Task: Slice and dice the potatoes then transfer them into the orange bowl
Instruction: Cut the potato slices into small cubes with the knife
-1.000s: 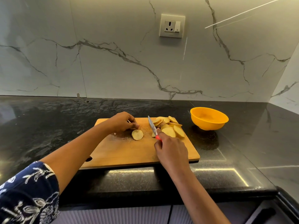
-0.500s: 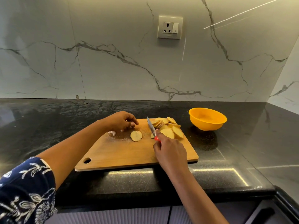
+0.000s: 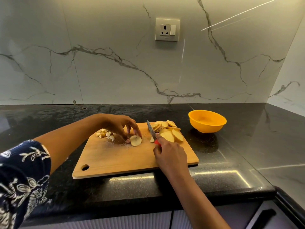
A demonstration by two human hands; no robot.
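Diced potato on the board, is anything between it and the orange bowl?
Yes: the left hand, a round slice, the knife and the pile of slices all lie between the dice and the bowl.

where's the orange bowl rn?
Head view, right of centre: the round orange bowl stands on the black countertop, just off the far-right corner of the wooden cutting board.
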